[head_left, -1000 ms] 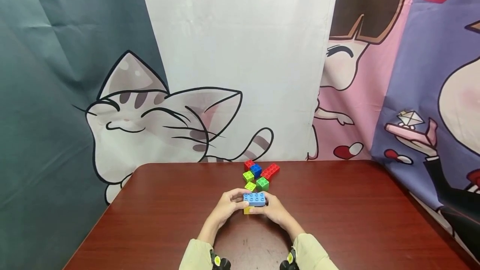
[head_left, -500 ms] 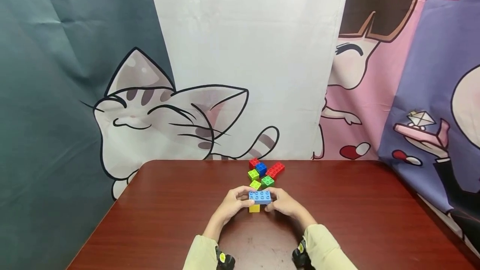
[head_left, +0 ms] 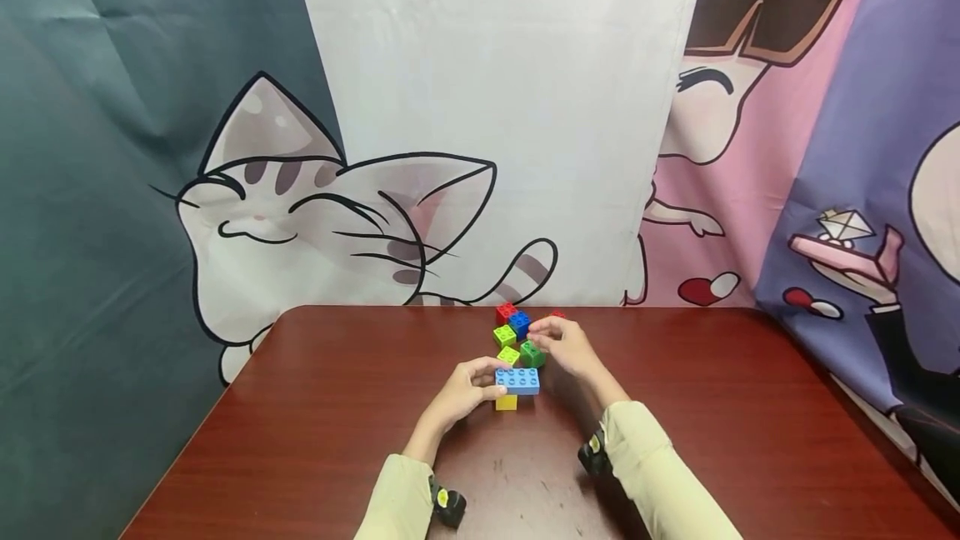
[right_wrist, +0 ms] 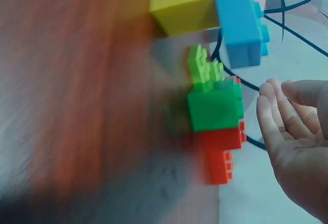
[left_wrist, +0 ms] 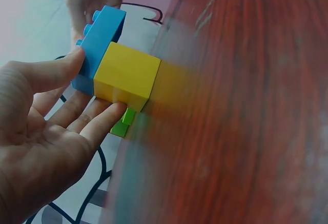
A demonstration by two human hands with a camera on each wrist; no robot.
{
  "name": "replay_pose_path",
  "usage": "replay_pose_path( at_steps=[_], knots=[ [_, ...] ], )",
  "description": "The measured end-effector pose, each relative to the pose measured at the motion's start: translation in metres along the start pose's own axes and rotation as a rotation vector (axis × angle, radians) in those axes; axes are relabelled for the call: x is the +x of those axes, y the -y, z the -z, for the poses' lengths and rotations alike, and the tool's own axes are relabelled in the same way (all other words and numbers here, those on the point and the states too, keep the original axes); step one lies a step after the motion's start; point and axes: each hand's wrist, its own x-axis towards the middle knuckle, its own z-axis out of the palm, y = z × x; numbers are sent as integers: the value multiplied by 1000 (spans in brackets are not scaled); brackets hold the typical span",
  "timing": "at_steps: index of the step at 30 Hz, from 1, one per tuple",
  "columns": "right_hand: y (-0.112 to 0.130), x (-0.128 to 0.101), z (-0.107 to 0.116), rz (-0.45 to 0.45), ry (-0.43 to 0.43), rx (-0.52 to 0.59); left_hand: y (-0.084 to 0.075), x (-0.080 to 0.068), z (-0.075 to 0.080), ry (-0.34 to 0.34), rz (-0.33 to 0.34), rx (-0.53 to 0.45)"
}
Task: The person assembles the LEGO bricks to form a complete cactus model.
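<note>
A light-blue long brick point(head_left: 517, 380) sits on top of a yellow brick point(head_left: 506, 402) on the red-brown table point(head_left: 315, 423). My left hand point(head_left: 480, 382) pinches this stack from the left. In the left wrist view the thumb lies on the light-blue brick point(left_wrist: 100, 44) and the fingers lie under the yellow brick point(left_wrist: 128, 75). My right hand point(head_left: 546, 333) hovers over the loose bricks behind the stack. It holds nothing, and its fingers are relaxed beside the green brick point(right_wrist: 214, 106) and the red brick point(right_wrist: 218, 152).
Behind the stack lie a red brick point(head_left: 506, 312), a dark-blue brick point(head_left: 519, 323), two lime bricks point(head_left: 504, 335) and a green brick point(head_left: 531, 353). A cartoon cloth backdrop point(head_left: 480, 123) hangs behind the table's far edge. Bare tabletop stretches to both sides.
My right hand has let go of the light-blue brick and moved back over the loose bricks. The left hand still holds the stack, which stays in place.
</note>
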Motion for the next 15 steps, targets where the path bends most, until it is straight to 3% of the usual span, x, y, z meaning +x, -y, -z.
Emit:
replay_pose_path(
  at_steps=[8, 15],
  knots=[
    [3, 26, -16, -46, -1, 1, 0, 1, 1, 12, -16, -8],
    [-5, 35, -27, -46, -23, -53, 1, 1, -1, 15, -25, 0]
  ],
)
